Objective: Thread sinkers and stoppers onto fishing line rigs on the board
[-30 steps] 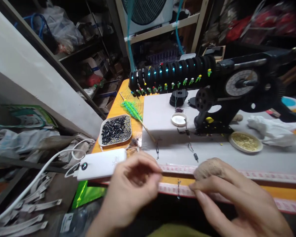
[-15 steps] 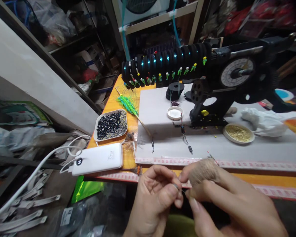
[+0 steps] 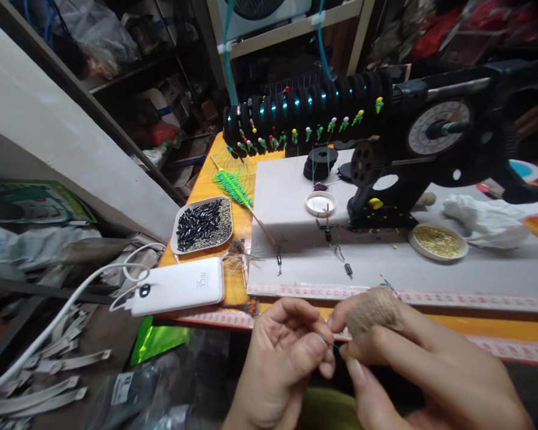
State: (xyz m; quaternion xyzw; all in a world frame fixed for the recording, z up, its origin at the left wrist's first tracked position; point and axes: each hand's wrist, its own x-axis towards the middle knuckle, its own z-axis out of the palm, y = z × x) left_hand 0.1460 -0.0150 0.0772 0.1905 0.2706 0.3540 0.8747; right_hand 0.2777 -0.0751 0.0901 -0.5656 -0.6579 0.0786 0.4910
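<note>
My left hand point(image 3: 282, 364) and my right hand point(image 3: 412, 364) meet at the near edge of the orange table point(image 3: 206, 185). Both pinch a tiny dark piece on a thin line point(image 3: 334, 345) between thumb and fingertips. A tan bandage point(image 3: 374, 310) wraps my right index finger. Small black pieces point(image 3: 347, 270) lie on the white board point(image 3: 287, 203) just beyond the hands. A black winding machine point(image 3: 412, 155) holds a foam roller point(image 3: 305, 113) stuck with coloured beads.
A dish of black tubes point(image 3: 202, 224) and a white power bank point(image 3: 179, 286) sit at the left. A small white cap point(image 3: 320, 203), a round dish of gold bits point(image 3: 437, 241) and a white cloth point(image 3: 488, 221) lie on the board. Cluttered shelves stand behind.
My hands came together from apart and dropped below the table edge, now pinching the small piece between them. In the last half second they barely moved.
</note>
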